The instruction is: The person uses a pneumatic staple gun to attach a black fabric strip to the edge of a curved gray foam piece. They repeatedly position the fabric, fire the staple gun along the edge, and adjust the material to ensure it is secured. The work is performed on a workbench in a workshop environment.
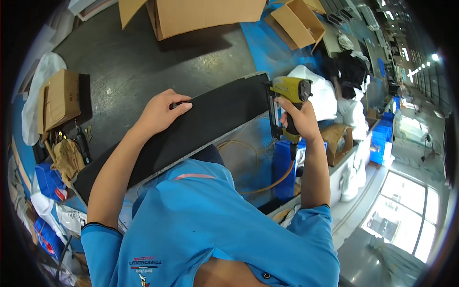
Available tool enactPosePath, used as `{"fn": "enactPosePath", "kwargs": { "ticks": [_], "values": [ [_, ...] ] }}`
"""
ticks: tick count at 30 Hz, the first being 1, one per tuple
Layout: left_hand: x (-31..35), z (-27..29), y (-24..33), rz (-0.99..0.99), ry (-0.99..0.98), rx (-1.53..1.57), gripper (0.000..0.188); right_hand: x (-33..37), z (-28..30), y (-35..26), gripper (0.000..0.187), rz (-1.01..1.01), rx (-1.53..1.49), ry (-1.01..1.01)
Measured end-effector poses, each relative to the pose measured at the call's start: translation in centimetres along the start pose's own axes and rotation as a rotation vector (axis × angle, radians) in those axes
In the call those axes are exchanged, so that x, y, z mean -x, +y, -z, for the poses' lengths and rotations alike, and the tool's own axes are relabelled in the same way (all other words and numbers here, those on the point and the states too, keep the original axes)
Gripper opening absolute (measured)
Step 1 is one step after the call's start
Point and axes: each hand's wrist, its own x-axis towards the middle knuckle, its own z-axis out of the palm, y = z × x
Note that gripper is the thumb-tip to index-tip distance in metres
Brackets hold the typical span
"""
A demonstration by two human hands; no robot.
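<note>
Across my front lies a long black-covered board [215,112] with a pale, rough-looking edge, tilted up to the right. At its far edge, my left hand [165,112] has thumb and forefinger closed on the black covering, the other fingers tucked behind. My right hand [302,119] is wrapped round the grip of a yellow-green and black pneumatic stapler [287,88]. The stapler's dark nose stands at the board's right end; whether it touches cannot be made out. From the stapler's base an orange-brown air hose [279,181] curves down and left.
Beneath is a dark worktable [205,67]. Large cardboard boxes [205,16] stand along its far side, with an open carton [296,26] at far right. On the left are a smaller carton [60,100] and a dark screwdriver-like tool [82,143]. A blue bin [283,170] sits below the stapler.
</note>
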Motion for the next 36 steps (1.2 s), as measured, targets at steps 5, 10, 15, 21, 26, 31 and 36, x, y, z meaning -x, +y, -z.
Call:
{"fn": "enactPosePath", "kwargs": {
  "ticks": [5,10,15,21,26,31,36],
  "values": [
    [0.5,-0.3,-0.4,-0.078,0.051,-0.031,0.032,-2.0,-1.1,-0.2,0.033,-0.056,0.069,-0.039],
    [0.9,-0.1,-0.3,-0.100,0.075,-0.079,0.030,-2.5,-1.8,-1.1,0.026,-0.072,-0.011,0.007],
    [0.8,0.1,-0.4,-0.118,0.074,-0.066,0.029,-2.8,-1.7,-1.0,0.024,-0.080,0.064,-0.018],
    [0.7,0.3,0.2,-0.077,0.049,-0.051,0.028,-2.4,-2.0,-1.4,0.023,-0.056,0.004,-0.069],
    [0.7,-0.1,0.0,-0.105,0.082,-0.033,0.028,-1.7,-3.2,-1.6,0.021,-0.104,0.034,-0.022],
    [0.7,-0.1,0.2,-0.110,0.087,-0.054,0.029,-0.8,-4.8,-1.7,0.021,-0.129,-0.002,-0.044],
    [0.7,0.0,-0.1,-0.117,0.079,-0.059,0.029,-0.6,-5.3,-2.0,0.024,-0.157,0.031,-0.029]
  ]
}}
